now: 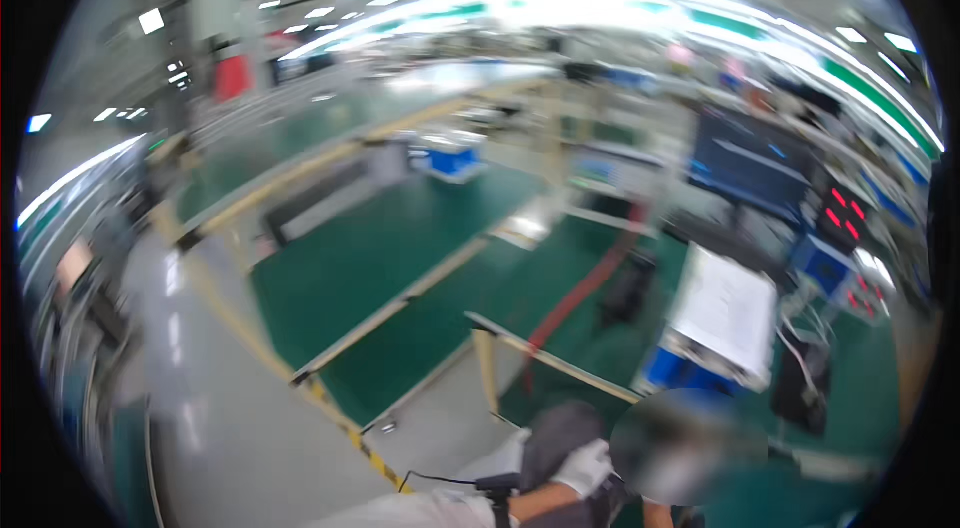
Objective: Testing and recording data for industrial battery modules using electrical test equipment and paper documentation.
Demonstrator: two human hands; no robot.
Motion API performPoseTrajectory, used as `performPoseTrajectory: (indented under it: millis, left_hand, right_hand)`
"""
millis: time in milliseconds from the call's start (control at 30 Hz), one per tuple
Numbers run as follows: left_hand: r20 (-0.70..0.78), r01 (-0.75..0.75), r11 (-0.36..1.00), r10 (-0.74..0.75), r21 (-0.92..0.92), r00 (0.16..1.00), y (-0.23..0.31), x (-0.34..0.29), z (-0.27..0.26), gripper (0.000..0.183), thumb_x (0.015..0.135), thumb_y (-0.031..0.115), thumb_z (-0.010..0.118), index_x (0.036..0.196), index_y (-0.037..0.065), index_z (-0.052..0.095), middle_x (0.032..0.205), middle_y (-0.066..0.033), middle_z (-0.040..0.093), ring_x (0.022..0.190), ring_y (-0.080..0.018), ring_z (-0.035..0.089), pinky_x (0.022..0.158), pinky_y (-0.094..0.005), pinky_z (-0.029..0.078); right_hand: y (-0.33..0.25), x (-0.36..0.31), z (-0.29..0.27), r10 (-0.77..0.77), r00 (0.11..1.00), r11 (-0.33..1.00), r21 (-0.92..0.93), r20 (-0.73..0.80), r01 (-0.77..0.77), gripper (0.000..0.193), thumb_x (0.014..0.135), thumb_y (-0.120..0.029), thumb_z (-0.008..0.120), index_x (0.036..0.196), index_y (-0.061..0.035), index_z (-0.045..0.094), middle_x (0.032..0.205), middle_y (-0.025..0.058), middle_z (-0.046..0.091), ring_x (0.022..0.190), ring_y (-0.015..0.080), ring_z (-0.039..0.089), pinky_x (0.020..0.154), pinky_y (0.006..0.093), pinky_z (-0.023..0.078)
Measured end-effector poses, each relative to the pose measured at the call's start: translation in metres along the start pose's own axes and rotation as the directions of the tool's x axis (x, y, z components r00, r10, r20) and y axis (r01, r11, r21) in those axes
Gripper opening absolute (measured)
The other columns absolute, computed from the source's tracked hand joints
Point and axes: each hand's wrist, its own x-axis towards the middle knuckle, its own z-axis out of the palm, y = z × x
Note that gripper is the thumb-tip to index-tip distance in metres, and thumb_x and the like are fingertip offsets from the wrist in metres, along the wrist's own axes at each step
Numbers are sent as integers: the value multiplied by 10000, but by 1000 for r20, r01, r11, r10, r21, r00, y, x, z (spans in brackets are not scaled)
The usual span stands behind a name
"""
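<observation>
My left hand [585, 469], in a white glove, is at the lower edge beside a dark grey, cloth-like thing [560, 435]. Motion smears its fingers, so their hold cannot be made out. A black strap [497, 500] with a small dark device and a thin cable sits round that wrist, below a pale sleeve [410, 513]. Of my right arm, a short piece of bare forearm [656, 515] shows at the lower edge. A whitish shape within a round blurred patch may be my right hand [680, 476]; its fingers are hidden.
Green-topped workbenches [380, 278] with pale edging fill the middle. At the right stand a blue box with white sheets on top [725, 313], a dark monitor [750, 163], a red-digit display [843, 213] and cables [808, 348]. Yellow-black tape [345, 425] edges the grey floor. A blue box [452, 158] sits farther back.
</observation>
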Motion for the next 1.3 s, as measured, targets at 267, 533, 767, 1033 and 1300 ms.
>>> performPoseTrajectory:
  millis: [267, 533, 767, 1033, 1300]
  left_hand:
    - [-44, -321, 877, 360, 358, 932, 8, -62, -25, 210, 824, 193, 562, 916, 15, 621, 856, -230, 636, 811, -404, 622, 723, -447, 493]
    - [243, -350, 727, 253, 591, 936, 74, -66, -84, 209, 846, 189, 491, 907, 95, 668, 818, -208, 645, 770, -366, 637, 679, -456, 508]
    - [634, -767, 623, 532, 156, 561, 121, -132, -31, 410, 758, 220, 636, 1144, 84, 613, 954, -135, 625, 851, -319, 601, 692, -434, 490]
    - [869, -847, 438, 493, -302, -55, 160, -236, 16, 492, 788, 256, 557, 1248, 85, 531, 849, -153, 603, 786, -317, 598, 678, -433, 464]
    - [774, -518, 581, 536, -628, -338, 196, -267, 3, 356, 857, 164, 487, 1190, 49, 536, 1053, -147, 539, 915, -336, 494, 788, -452, 417]
  right_hand:
    - [-68, -50, 24, 58, 864, 971, -231, 500, 68, 219, 866, -133, 641, 981, 52, 615, 853, 136, 623, 788, 206, 573, 720, 318, 471]
    - [27, -51, 27, 398, 643, 917, -278, 654, -286, 30, 931, -97, 542, 933, -72, 559, 816, -5, 557, 729, 124, 541, 659, 299, 462]
    - [-32, -29, 31, 577, 423, 776, -308, 698, -550, 213, 952, -176, 499, 994, -17, 635, 727, 28, 612, 686, 120, 576, 654, 265, 466]
    - [-34, -52, 33, 596, 322, 651, -206, 736, -731, 345, 978, -194, 483, 1301, -79, 518, 842, -2, 591, 685, 76, 557, 572, 232, 460]
    - [-40, -51, 40, 603, 308, 659, -243, 736, -712, 333, 1004, -225, 415, 1279, -65, 513, 772, 56, 636, 647, 117, 592, 515, 277, 456]
